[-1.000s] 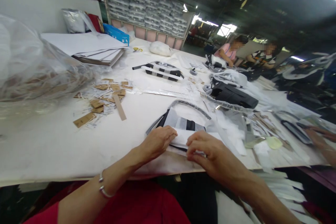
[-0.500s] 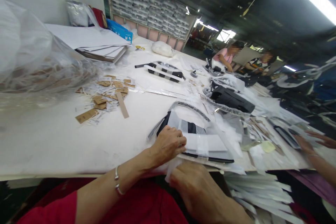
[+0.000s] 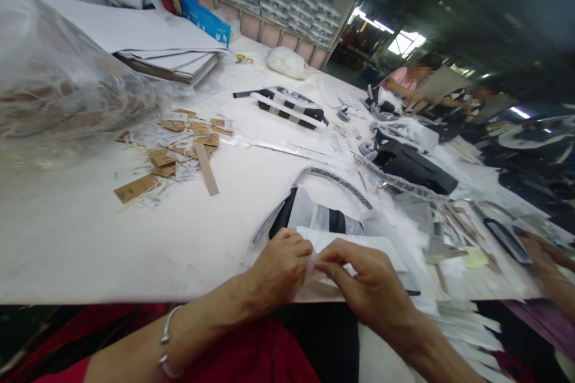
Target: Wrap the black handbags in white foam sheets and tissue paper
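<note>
A black handbag lies at the table's near edge, partly wrapped in white tissue and clear film. Its wrapped handle arches away from me. A white sheet covers the bag's near part. My left hand is closed at the bag's near left corner. Beside it, my right hand pinches with thumb and forefinger. Between the two hands stretches a thin translucent strip, which both sets of fingers grip. My hands hide the bag's near edge in part.
Brown paper tags lie scattered left of the bag, beside a large clear plastic bag. Another wrapped bag rests farther back. A black bag sits among wrapping at the right. A co-worker's hands work at the far right.
My right hand has risen from below the table edge and come up beside the left hand, bringing the translucent strip. The left hand stays at the bag's corner. The view has shifted slightly.
</note>
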Motion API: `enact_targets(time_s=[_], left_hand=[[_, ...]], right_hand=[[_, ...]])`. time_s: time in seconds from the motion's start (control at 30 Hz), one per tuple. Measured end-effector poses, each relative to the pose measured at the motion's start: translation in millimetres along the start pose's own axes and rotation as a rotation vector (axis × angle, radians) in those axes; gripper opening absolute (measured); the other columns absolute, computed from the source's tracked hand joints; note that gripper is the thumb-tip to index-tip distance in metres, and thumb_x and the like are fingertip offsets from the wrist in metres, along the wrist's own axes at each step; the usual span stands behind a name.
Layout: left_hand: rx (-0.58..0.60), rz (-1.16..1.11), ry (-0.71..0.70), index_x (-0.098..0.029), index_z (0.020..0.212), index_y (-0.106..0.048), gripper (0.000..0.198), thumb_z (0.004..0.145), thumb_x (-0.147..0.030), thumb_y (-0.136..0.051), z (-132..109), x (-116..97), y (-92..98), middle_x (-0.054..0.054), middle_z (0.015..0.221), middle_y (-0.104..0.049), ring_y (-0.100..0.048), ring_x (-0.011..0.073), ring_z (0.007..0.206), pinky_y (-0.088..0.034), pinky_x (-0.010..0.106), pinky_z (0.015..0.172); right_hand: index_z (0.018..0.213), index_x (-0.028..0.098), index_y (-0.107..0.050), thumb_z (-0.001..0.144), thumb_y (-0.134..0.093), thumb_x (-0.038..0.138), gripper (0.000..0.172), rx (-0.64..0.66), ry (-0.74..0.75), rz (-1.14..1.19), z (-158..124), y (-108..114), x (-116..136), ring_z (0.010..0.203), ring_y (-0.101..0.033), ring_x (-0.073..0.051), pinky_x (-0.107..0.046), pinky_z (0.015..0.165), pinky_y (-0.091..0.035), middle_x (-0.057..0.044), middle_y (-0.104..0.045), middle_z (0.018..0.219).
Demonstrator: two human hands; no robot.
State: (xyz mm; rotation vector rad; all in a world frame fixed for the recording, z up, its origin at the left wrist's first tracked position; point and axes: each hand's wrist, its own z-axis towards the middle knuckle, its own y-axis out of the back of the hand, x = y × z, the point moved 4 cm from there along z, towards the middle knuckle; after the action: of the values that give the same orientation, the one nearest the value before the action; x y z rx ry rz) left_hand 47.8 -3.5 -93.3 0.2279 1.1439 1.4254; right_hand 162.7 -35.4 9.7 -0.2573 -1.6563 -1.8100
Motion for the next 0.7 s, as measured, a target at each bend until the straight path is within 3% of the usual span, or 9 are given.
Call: enact_targets(time_s=[0.1, 0.2, 0.27, 0.4, 0.53, 0.7], left_hand=[[-0.052, -0.132, 0.084, -0.017, 0.093, -0.055, 0.012, 0.089, -0.009, -0.046, -7, -3, 13.7, 0.001, 0.084, -0.061, -0.056, 0.0164, 0.081, -0.039, 0.037, 0.092], [-0.116, -0.244, 0.166, -0.014, 0.133, -0.040, 0.048, 0.087, -0.013, -0.051, -8, -5, 23.7, 0.003, 0.097, -0.064, -0.059, 0.0183, 0.090, -0.039, 0.040, 0.098], [-0.138, -0.261, 0.194, -0.014, 0.146, -0.026, 0.065, 0.087, -0.014, -0.054, -6, -4, 22.4, 0.002, 0.096, -0.065, -0.059, 0.0190, 0.090, -0.041, 0.040, 0.095], [-0.160, -0.241, 0.199, -0.012, 0.147, -0.026, 0.066, 0.088, -0.012, -0.054, -3, 0, 10.9, 0.002, 0.091, -0.064, -0.057, 0.0188, 0.084, -0.043, 0.039, 0.089], [-0.203, -0.139, 0.136, -0.009, 0.134, -0.042, 0.046, 0.089, -0.008, -0.053, -1, 0, 7.7, 0.005, 0.092, -0.064, -0.057, 0.0183, 0.085, -0.042, 0.038, 0.090], [-0.127, -0.061, 0.085, -0.014, 0.118, -0.053, 0.026, 0.093, -0.012, -0.051, 0, -1, 5.3, 0.005, 0.090, -0.062, -0.058, 0.0189, 0.086, -0.042, 0.039, 0.085]], right_hand=[[0.075, 0.021, -0.066, 0.089, -0.062, 0.019, 0.014, -0.047, -0.069, -0.029, 13, 4, -17, 0.060, -0.061, -0.012, -0.020, 0.060, -0.045, 0.003, -0.067, 0.066], [0.073, 0.021, -0.066, 0.088, -0.063, 0.021, 0.015, -0.095, -0.108, -0.040, 21, 1, -36, 0.058, -0.060, -0.012, -0.021, 0.058, -0.044, 0.003, -0.066, 0.064], [0.074, 0.021, -0.066, 0.089, -0.062, 0.023, 0.015, -0.106, -0.132, -0.033, 25, -4, -50, 0.059, -0.061, -0.012, -0.021, 0.060, -0.044, 0.003, -0.066, 0.065], [0.076, 0.021, -0.066, 0.089, -0.059, 0.021, 0.014, -0.090, -0.206, 0.001, 29, -20, -78, 0.064, -0.062, -0.013, -0.023, 0.064, -0.045, 0.003, -0.067, 0.069], [0.074, 0.021, -0.064, 0.089, -0.060, 0.024, 0.015, -0.104, -0.283, 0.058, 28, -29, -95, 0.064, -0.060, -0.013, -0.023, 0.064, -0.043, 0.003, -0.065, 0.069], [0.074, 0.021, -0.062, 0.089, -0.060, 0.024, 0.016, -0.149, -0.303, 0.088, 25, -31, -98, 0.064, -0.058, -0.013, -0.025, 0.065, -0.041, 0.003, -0.063, 0.068]])
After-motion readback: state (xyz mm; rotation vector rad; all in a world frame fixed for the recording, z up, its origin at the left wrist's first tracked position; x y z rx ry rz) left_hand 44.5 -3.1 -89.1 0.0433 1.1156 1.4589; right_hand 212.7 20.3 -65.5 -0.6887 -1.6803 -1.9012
